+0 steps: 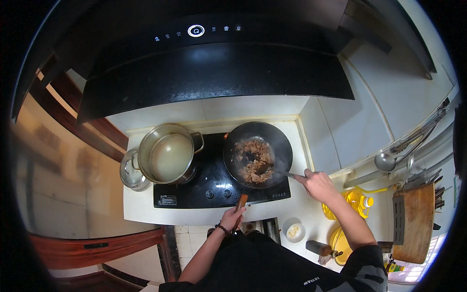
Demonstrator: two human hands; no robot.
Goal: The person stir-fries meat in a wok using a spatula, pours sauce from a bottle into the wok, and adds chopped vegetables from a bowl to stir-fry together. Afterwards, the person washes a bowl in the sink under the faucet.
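A dark wok (281, 146) sits on the right side of the black cooktop (209, 166). Browned, chopped meat (251, 151) lies in it, with thin steam rising. My right hand (319, 186) grips a spatula (287, 174) by its shaft. The spatula's blade is down among the meat at the lower right. Below the wok's front rim, my left hand (231, 219) is wrapped around a wooden handle (240, 203). That handle points at the wok, but its join is hard to see against the dark cooktop.
On the left stands a large steel pot (145, 148) of cloudy liquid, beside a glass lid (131, 171). A range hood (215, 73) overhangs the back. To the right are a small bowl (296, 237), a dark bottle (318, 248), an oil jug (350, 202) and a wooden board (414, 222).
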